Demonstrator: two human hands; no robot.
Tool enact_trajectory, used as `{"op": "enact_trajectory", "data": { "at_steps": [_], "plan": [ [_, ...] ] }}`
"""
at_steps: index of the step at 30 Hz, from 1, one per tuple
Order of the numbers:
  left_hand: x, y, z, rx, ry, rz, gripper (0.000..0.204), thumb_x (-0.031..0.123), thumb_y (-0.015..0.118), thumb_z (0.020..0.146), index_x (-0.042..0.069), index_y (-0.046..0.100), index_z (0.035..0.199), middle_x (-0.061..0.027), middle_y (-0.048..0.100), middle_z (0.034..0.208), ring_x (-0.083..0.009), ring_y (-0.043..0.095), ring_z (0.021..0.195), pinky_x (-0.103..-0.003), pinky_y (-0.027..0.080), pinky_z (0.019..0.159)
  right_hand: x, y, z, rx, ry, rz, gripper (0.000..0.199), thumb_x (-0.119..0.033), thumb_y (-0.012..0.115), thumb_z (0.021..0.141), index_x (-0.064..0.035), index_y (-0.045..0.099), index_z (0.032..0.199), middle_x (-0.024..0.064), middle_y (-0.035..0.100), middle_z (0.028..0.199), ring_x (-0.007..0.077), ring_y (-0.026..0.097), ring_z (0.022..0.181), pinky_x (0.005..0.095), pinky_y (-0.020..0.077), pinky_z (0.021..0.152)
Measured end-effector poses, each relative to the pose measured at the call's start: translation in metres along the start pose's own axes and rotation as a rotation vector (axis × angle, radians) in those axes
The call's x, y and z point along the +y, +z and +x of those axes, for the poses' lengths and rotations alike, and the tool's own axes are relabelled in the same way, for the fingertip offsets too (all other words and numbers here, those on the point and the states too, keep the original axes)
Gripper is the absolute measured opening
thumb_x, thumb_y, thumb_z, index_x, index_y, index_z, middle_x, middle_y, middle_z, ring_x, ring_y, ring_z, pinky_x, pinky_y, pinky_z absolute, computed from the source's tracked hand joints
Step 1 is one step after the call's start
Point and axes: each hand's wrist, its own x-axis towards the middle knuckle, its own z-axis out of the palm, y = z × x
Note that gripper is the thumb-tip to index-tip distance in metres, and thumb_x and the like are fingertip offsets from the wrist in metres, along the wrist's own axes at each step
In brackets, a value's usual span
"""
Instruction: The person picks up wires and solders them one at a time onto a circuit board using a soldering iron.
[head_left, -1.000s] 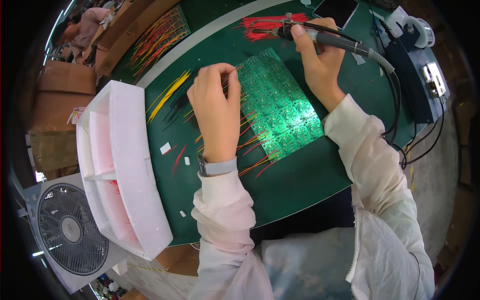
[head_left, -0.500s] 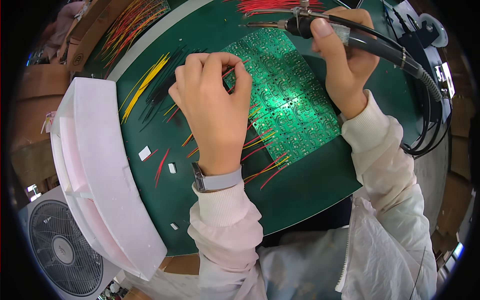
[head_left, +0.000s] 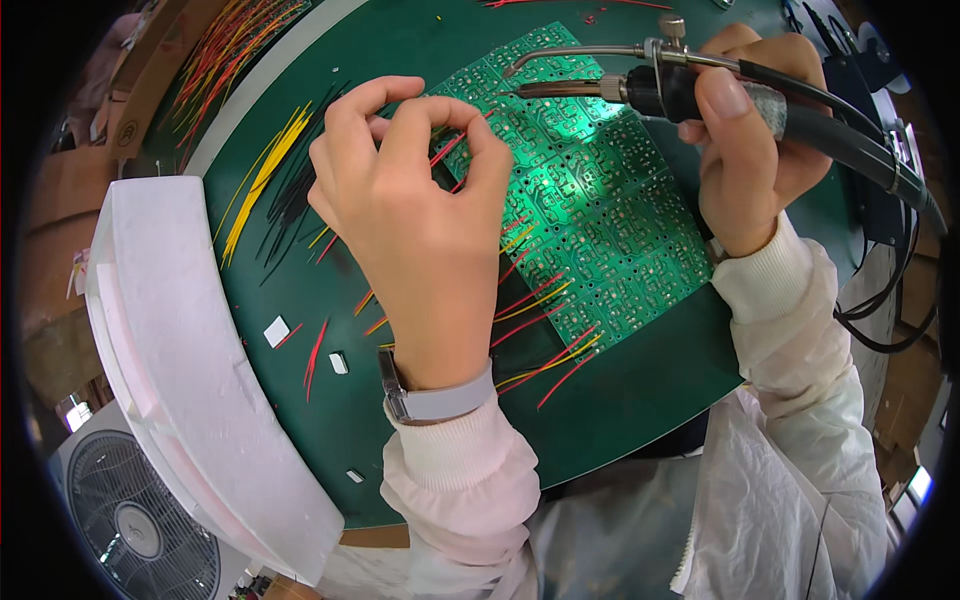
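Note:
My right hand [head_left: 755, 150] grips a soldering iron [head_left: 650, 92] with a thin curved metal tube [head_left: 590, 50] clamped above it. The iron's tip hovers over the upper left part of a green circuit board panel [head_left: 610, 230], close to my left fingertips; contact cannot be made out. My left hand [head_left: 410, 200] has thumb and forefinger pinched at the panel's left edge, on a thin red wire [head_left: 447, 150] partly hidden by the fingers. Several red and yellow wires [head_left: 535, 300] stick out from the panel's left edge, some passing beneath my left hand and wrist.
Bundles of yellow wires [head_left: 265, 185] and black wires [head_left: 300, 190] lie left of my hand. A white foam tray [head_left: 190, 350] stands along the table's left side, beside a fan [head_left: 140, 530]. Small white pieces [head_left: 277, 332] dot the green mat. Black cables [head_left: 880, 330] hang at right.
The soldering iron has come down from beyond the panel's far edge to over the panel, near my left fingertips. My left hand stays pinched at the edge; the whole view has shifted slightly.

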Motion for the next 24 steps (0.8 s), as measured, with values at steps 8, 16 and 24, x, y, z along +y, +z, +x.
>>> {"op": "enact_trajectory", "data": {
  "at_steps": [8,16,24],
  "plan": [
    [-0.0010,-0.0006,0.0012,-0.033,-0.023,-0.013,0.008,0.011,0.069,0.075,0.005,0.067,0.080,-0.0083,0.061,0.101,-0.0240,0.058,0.094,-0.034,0.046,0.081,0.0032,-0.0005,0.0001,0.011,-0.015,0.005,0.018,-0.012,0.057,0.080,0.0020,0.047,0.084,0.0120,0.053,0.069,0.0094,0.043,0.049,0.0209,0.0337,0.043],
    [-0.0018,0.0000,0.0020,-0.038,-0.016,-0.020,0.008,0.012,0.069,0.076,0.005,0.067,0.079,-0.0087,0.061,0.102,-0.0237,0.059,0.093,-0.033,0.046,0.080,0.0041,-0.0022,-0.0010,0.011,-0.006,-0.021,0.022,-0.014,0.058,0.079,0.0036,0.048,0.086,0.0132,0.053,0.071,0.0096,0.043,0.049,0.0206,0.0347,0.043],
    [-0.0032,-0.0002,0.0018,-0.052,-0.025,-0.032,0.009,0.012,0.069,0.076,0.004,0.067,0.080,-0.0088,0.061,0.102,-0.0235,0.059,0.093,-0.033,0.047,0.081,0.0033,-0.0021,-0.0015,-0.018,0.002,-0.030,0.023,-0.015,0.060,0.077,0.0030,0.048,0.086,0.0130,0.055,0.072,0.0092,0.045,0.048,0.0197,0.0355,0.044]
  ]
}}
